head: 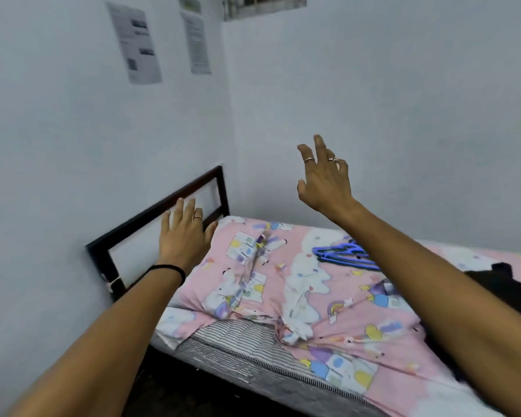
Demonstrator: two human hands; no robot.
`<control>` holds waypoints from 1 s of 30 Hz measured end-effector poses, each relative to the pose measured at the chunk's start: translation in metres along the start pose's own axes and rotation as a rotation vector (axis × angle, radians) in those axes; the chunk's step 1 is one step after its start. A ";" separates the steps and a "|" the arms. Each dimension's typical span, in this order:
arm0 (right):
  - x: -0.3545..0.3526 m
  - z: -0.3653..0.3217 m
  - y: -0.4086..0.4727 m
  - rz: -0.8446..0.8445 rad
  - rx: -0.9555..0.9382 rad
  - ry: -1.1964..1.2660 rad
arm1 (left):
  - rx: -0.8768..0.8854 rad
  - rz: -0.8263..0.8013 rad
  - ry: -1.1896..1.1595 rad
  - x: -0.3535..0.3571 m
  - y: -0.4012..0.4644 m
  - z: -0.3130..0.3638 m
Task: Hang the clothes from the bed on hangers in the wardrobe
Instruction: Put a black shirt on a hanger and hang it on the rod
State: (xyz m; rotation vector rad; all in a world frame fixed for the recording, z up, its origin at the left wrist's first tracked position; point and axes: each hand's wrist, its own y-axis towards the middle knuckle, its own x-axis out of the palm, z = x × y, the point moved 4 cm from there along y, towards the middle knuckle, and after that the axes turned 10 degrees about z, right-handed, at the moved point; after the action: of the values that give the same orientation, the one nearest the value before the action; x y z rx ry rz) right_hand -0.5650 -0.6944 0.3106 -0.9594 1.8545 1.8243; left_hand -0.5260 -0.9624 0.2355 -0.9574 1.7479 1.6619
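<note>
Both my arms reach out over a bed point(382, 383) covered with a pink cartoon-print sheet. My left hand point(184, 233) is held flat with straight fingers near the head of the bed, in front of the dark headboard point(163, 206), and holds nothing. My right hand point(324, 179) is raised above the bed with its fingers spread, empty. A bundle of blue hangers point(343, 252) lies on the sheet, partly hidden behind my right forearm. Dark clothing point(506, 284) lies at the right edge of the bed. No wardrobe is in view.
White walls meet in a corner behind the bed. Two printed sheets of paper point(137, 45) hang on the left wall, and a barred window point(265, 4) sits at the top. A striped mattress point(238, 335) shows where the sheet is pulled up. Dark floor lies below left.
</note>
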 end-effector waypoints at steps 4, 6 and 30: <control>0.073 0.030 -0.025 -0.185 0.197 -0.030 | 0.087 -0.134 -0.032 0.072 0.014 0.022; 0.104 0.054 -0.040 -0.240 0.281 -0.066 | 0.134 -0.177 -0.056 0.105 0.025 0.040; 0.292 0.278 -0.114 -0.478 0.875 -0.257 | 0.903 -0.772 -0.364 0.339 0.124 0.396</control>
State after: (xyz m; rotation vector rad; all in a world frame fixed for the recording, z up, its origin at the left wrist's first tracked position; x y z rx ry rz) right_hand -0.7470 -0.4769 0.0027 -0.6928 1.7724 0.6865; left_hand -0.8626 -0.6150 0.0066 -0.6766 1.3656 0.4224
